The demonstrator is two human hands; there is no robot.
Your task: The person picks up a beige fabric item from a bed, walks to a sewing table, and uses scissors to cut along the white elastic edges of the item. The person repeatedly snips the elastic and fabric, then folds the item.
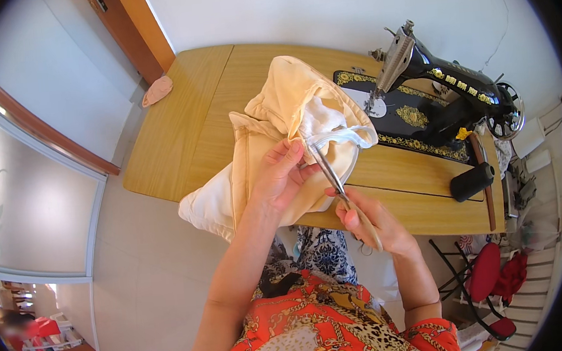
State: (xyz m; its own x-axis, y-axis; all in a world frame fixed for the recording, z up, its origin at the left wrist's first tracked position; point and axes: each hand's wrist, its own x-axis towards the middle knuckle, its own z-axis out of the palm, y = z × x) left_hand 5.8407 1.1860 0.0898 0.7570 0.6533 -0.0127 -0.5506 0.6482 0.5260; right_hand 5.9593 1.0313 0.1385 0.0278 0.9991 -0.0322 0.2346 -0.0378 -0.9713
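My left hand [279, 174] pinches the edge of a pale yellow cloth piece [252, 156], which looks like a pillow cover or garment turned partly open. White cloth [321, 113] shows inside its opening, and a light blue-white strip [351, 134] runs along the rim. In my right hand [377, 219] is a pair of scissors [329, 170] with long metal blades and tan handles. The blade tips meet the cloth just beside my left fingertips. Whether the blades are apart is hard to make out. The cloth hangs partly over the table's near edge.
A black sewing machine [463, 82] with gold decoration stands on the right of the wooden table [190, 126]. A black thread spool [472, 182] lies near the front right. Below stand a red folding chair [484, 271] and a white radiator-like rack [537, 280]. A frosted panel [25, 191] is at left.
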